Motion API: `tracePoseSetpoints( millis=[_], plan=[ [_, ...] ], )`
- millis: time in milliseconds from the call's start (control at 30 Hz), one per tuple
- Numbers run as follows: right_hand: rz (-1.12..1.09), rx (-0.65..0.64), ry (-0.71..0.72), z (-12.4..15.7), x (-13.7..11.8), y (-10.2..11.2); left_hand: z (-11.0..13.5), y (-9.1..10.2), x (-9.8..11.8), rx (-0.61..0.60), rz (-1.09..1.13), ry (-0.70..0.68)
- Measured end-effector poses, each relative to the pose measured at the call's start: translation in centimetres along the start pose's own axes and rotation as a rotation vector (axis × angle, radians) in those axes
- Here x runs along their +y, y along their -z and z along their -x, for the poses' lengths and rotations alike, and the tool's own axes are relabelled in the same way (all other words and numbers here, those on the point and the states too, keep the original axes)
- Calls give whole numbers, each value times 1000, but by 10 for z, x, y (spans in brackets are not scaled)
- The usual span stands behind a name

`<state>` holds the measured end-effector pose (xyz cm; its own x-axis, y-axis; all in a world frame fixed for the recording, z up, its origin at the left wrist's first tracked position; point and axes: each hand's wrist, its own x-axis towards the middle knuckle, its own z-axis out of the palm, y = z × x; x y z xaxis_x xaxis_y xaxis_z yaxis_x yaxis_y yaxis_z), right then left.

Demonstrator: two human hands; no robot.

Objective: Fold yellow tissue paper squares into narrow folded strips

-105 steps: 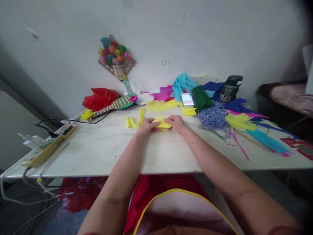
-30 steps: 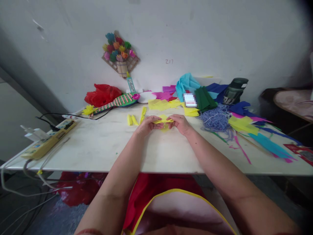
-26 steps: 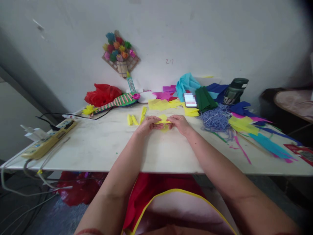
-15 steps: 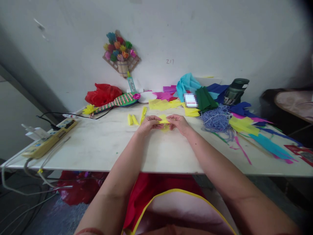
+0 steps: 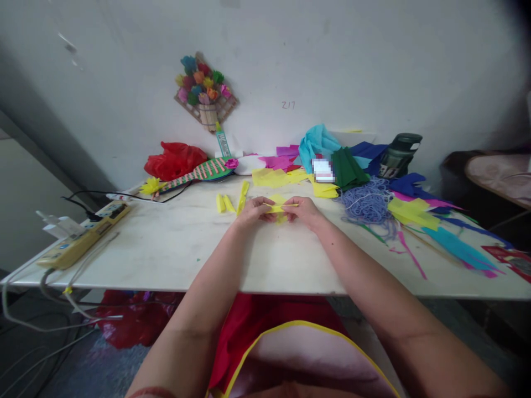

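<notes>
Between my two hands, just above the white table (image 5: 166, 243), a piece of yellow crepe paper (image 5: 279, 209) is stretched sideways, with a narrow folded band along it. My left hand (image 5: 256, 211) pinches its left end, and my right hand (image 5: 302, 211) pinches its right end. Some of the paper shows behind and below the band. Beyond my left hand lie several small folded yellow paper strips (image 5: 226, 203). Farther back, flat yellow paper sheets (image 5: 269, 177) rest on the table.
To the right are tangled purple yarn (image 5: 365, 202), a phone (image 5: 323, 170), a dark bottle (image 5: 400, 155) and coloured paper scraps (image 5: 456, 246). At left lie a power strip (image 5: 85, 235), a decorated lute-shaped craft (image 5: 203, 170) and a red plastic bag (image 5: 174, 159). A flower craft (image 5: 207, 91) hangs on the wall.
The yellow paper between my fingers has flattened into a narrower, straighter band. Both hands have shifted only slightly and keep their pinch.
</notes>
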<state>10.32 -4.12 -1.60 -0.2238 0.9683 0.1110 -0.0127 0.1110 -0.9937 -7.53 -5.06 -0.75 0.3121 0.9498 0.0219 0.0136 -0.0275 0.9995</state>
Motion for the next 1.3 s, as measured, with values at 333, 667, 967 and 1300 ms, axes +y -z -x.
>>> tracePoseSetpoints(
  millis=[333,667,967,1300],
  plan=[
    [119,-33,55,2,2,-4,2,-2,0,-52,-278,7],
    [-8,-77,27,1,1,-1,3,-4,2,-29,-279,-40],
    [-29,-85,-115,1,2,1,2,-6,1,-15,-295,-101],
    [6,38,23,0,-1,0,-1,-4,-2,9,-256,30]
  ],
)
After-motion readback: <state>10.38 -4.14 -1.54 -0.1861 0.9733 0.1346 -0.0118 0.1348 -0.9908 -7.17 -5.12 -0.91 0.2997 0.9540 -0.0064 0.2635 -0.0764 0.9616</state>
